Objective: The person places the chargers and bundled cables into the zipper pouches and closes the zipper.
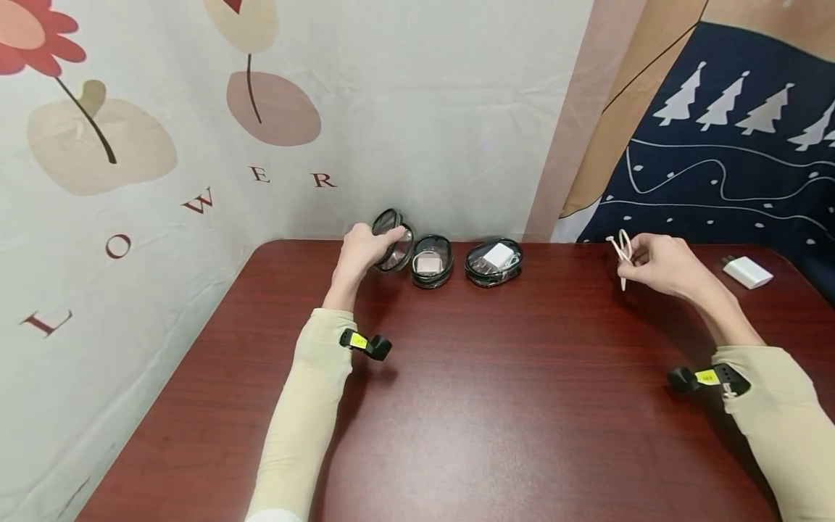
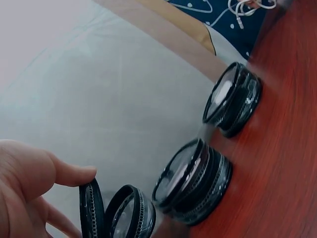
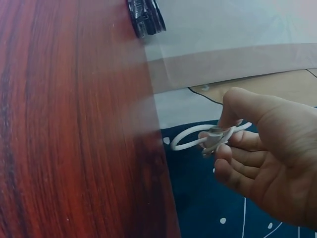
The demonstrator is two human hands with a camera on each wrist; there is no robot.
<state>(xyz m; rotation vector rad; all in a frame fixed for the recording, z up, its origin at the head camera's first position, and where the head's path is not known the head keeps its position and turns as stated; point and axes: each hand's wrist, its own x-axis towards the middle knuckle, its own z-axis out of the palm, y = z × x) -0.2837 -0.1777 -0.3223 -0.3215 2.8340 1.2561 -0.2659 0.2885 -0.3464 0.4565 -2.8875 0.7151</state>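
Observation:
At the back edge of the table my left hand [image 1: 361, 250] holds up the lid of a small clear zip case [image 1: 401, 250] with black trim. In the left wrist view the thumb lies on the rim of its lid [image 2: 90, 208], which stands apart from the lower half [image 2: 130, 215]. Far to the right, my right hand [image 1: 662, 262] pinches a coiled white cable [image 1: 625, 250] between thumb and fingers, above the table. The right wrist view shows the cable's loop [image 3: 184, 138] sticking out past the fingertips. Beside this hand lies a white charger plug [image 1: 748, 272].
Two more clear cases stand right of the held one: one [image 1: 430, 274] with a pinkish block inside, the other [image 1: 493, 262] with a white block and cable. A printed cloth [image 1: 443, 130] hangs behind the reddish-brown table [image 1: 496, 406].

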